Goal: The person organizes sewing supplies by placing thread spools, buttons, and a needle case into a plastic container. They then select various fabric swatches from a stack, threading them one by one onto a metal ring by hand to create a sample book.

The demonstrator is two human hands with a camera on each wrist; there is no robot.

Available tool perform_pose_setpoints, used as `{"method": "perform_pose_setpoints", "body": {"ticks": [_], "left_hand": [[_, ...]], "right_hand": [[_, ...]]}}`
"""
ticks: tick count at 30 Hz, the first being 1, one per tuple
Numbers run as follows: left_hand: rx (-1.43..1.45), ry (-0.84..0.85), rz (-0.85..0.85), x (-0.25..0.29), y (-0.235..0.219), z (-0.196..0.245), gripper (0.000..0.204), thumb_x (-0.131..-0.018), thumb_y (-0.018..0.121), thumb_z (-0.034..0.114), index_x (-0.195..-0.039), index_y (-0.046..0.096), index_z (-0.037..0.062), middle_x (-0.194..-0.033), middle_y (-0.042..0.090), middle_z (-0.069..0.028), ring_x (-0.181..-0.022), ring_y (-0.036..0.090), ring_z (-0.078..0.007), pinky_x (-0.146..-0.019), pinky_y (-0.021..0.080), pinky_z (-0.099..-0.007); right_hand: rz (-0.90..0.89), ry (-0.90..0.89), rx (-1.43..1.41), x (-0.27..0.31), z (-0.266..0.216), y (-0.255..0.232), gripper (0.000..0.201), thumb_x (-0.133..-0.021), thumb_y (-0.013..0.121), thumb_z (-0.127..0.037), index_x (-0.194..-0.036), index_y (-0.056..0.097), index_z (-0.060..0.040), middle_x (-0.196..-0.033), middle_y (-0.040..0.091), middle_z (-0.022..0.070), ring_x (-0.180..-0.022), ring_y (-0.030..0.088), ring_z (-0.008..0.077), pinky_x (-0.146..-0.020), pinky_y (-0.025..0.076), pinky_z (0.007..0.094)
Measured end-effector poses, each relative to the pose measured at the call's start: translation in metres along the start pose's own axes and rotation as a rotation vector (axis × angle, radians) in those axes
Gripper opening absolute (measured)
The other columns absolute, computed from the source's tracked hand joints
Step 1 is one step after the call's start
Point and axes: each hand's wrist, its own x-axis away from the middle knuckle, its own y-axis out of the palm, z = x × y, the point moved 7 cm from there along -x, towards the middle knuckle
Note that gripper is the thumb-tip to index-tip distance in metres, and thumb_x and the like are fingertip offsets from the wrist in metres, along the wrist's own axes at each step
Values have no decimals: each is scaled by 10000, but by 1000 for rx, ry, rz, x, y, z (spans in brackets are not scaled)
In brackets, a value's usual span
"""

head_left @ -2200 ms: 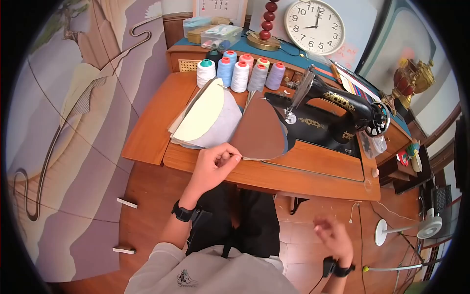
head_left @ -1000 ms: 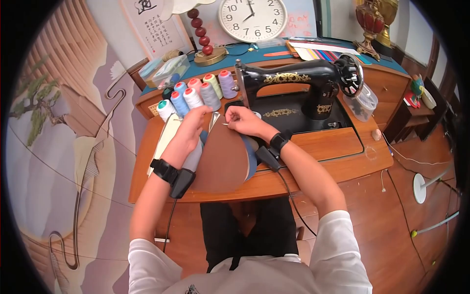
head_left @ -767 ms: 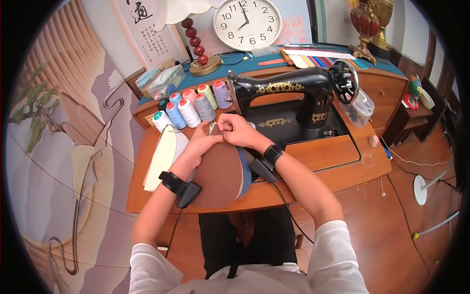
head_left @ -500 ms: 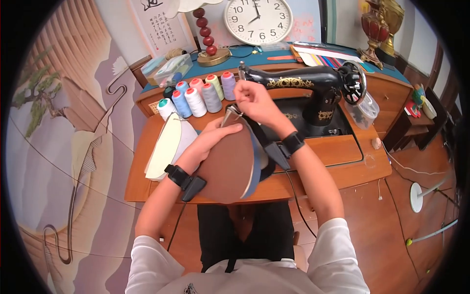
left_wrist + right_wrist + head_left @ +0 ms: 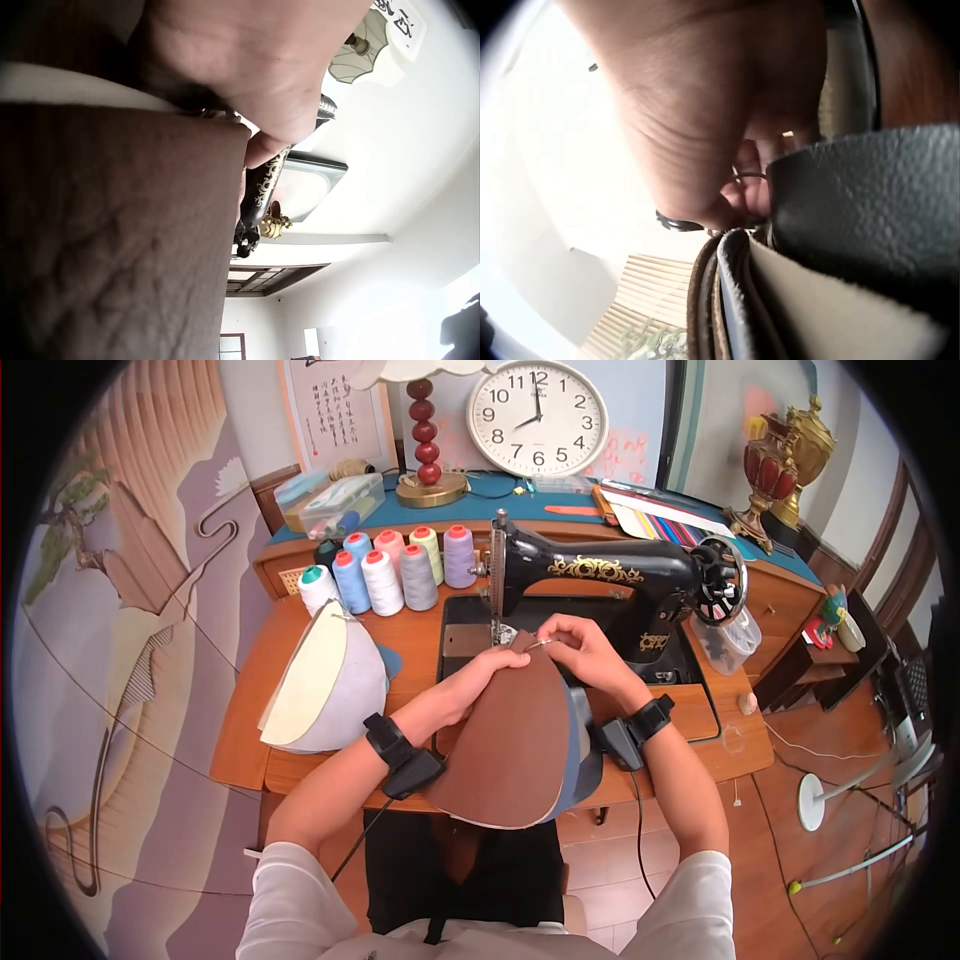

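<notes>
A stack of leather swatches (image 5: 510, 750), brown on top with blue and black pieces beneath, fans out from a narrow tip. My left hand (image 5: 470, 682) grips the stack near that tip, its thumb on the brown top piece. At the tip, my right hand (image 5: 590, 655) pinches a small metal ring (image 5: 750, 175). The right wrist view shows the layered edges below those fingers, with a black grained leather piece (image 5: 870, 195) beside them. Close up in the left wrist view, the brown leather (image 5: 120, 225) hides most of the left fingers.
A black sewing machine (image 5: 610, 565) stands just beyond the hands. Left of the stack lies a second swatch bundle, cream and grey (image 5: 310, 680). Several thread spools (image 5: 380, 582) line the back, and a clear plastic tub (image 5: 727, 640) sits at the right.
From the stack's lower edge, my left hand has moved to its tip. My right hand has come up from beside the table to the ring. The stack is lifted and shifted right, apart from the cream bundle.
</notes>
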Motion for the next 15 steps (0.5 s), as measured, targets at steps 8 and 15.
{"method": "perform_pose_setpoints", "body": {"ticks": [8,15], "left_hand": [[-138,197,89,5,-3,9,395,-1023,563,412,-1231,570,76,-1038,622,-13,-953,609,-99,-815,496,-266],[-42,243,89,7,-8,10,393,-1007,601,387,-1225,573,61,-1050,632,-35,-942,625,-111,-784,513,-272]], "right_hand": [[-31,-37,-334,-1,-2,16,233,-912,555,-137,-715,446,-78,-784,447,-39,-768,389,53,-686,310,243],[195,-129,196,6,-20,11,235,-901,659,-88,-712,524,-52,-647,412,-59,-585,317,32,-540,265,246]]}}
